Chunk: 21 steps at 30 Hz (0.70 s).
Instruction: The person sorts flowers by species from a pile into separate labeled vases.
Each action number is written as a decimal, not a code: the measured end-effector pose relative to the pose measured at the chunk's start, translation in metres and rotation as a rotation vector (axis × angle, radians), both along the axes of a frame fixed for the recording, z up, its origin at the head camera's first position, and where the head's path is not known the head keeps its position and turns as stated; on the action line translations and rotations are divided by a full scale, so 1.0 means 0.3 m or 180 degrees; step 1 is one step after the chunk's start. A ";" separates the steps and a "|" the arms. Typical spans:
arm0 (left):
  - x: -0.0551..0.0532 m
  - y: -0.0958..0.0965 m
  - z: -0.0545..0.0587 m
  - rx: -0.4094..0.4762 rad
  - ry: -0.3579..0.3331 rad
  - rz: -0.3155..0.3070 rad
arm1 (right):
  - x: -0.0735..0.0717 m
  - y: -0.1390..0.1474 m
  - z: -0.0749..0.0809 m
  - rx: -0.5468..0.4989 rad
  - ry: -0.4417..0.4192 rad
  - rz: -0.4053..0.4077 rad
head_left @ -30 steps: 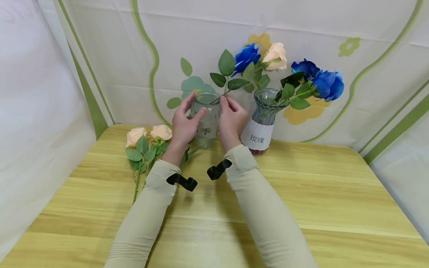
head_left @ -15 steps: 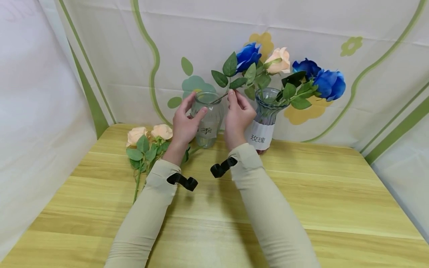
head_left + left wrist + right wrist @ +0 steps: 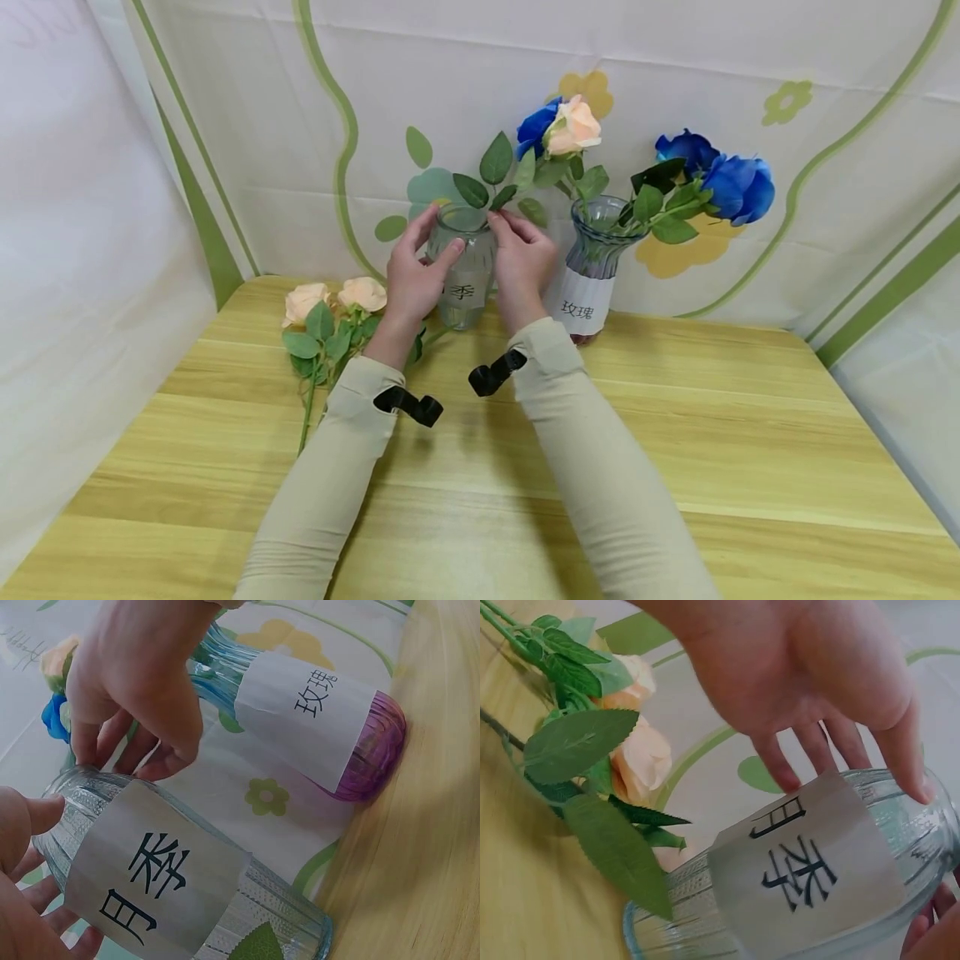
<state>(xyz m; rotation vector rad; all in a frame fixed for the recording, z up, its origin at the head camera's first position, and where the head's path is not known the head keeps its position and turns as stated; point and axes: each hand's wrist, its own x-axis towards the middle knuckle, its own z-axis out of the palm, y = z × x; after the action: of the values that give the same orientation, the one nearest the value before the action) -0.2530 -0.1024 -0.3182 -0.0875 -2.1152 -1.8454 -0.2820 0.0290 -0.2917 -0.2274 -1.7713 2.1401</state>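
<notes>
My left hand (image 3: pixel 415 279) grips the clear ribbed glass vase (image 3: pixel 472 254) around its upper side, thumb at the front. The vase stands upright with a white paper label (image 3: pixel 157 862) bearing characters. My right hand (image 3: pixel 522 258) is at the right of its mouth, where thumb and fingers pinch the stem of a peach rose (image 3: pixel 576 129). Green leaves (image 3: pixel 495 158) rise from above those fingertips, and the bloom leans up to the right. The stem's lower end is hidden behind the hand. In the right wrist view, my left fingers wrap behind the vase.
At right a blue-and-purple glass vase (image 3: pixel 592 258), labelled too, holds blue roses (image 3: pixel 735 190). Another blue rose (image 3: pixel 534 129) is partly behind the peach bloom. Peach roses (image 3: pixel 362 294) lie on the wooden table (image 3: pixel 675 450) at left. A patterned cloth (image 3: pixel 450 75) hangs behind.
My right hand moved right and slightly up with the stem, then back left to the vase's rim. The peach bloom swung left, overlapping the blue rose. My left hand stayed on the vase.
</notes>
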 end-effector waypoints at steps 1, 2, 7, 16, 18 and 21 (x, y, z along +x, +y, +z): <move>-0.001 0.000 0.000 0.0005 0.0007 -0.0003 | 0.002 0.001 -0.007 -0.0069 0.0015 0.0045; -0.001 -0.001 -0.001 0.0011 0.0011 -0.0005 | 0.004 0.003 -0.017 -0.0139 0.0058 0.0090; -0.007 -0.003 -0.001 0.0031 0.0000 -0.0026 | 0.021 0.030 -0.075 -0.0428 0.0164 0.0381; -0.008 0.000 -0.001 0.0015 -0.0031 -0.0037 | 0.081 0.096 -0.169 0.0019 0.0076 0.0852; -0.008 0.000 -0.002 0.0022 -0.0033 -0.0038 | 0.096 0.107 -0.190 0.0123 0.0038 0.0957; -0.005 0.000 -0.003 0.0017 -0.0031 -0.0026 | 0.114 0.117 -0.219 0.0230 -0.0001 0.1063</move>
<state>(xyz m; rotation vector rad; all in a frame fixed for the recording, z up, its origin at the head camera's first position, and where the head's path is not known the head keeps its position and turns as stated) -0.2544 -0.1024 -0.3191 -0.0863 -2.1194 -1.8597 -0.2476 0.0640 -0.3573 0.0942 -1.9997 2.2876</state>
